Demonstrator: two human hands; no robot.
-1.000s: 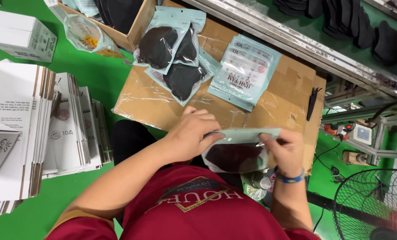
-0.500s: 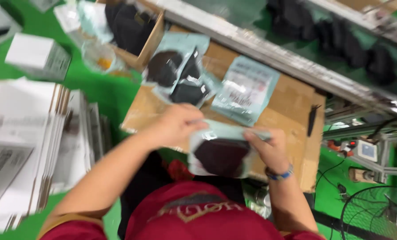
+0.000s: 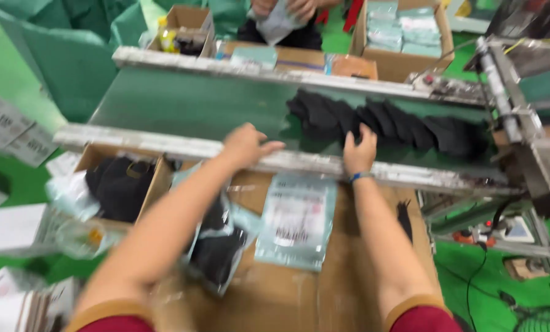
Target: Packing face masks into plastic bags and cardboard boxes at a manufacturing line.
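Both hands over the conveyor's near rail (image 3: 164,146) — left hand (image 3: 245,146) grip open, empty; right hand (image 3: 359,150) grip loose, touching dark pads (image 3: 386,123).

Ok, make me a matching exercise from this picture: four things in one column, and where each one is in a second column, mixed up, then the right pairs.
Things:
1. left hand
2. right hand
3. pale green pouch
4. cardboard box of dark pieces

Places:
A. flat on the brown worktop, between the two forearms
B. at the left end of the worktop, below the conveyor rail
C. reaching the row of dark pieces on the green belt
D. spread over the near metal rail, left of the other hand

Pairs: 1-D, 2-C, 3-A, 4-B
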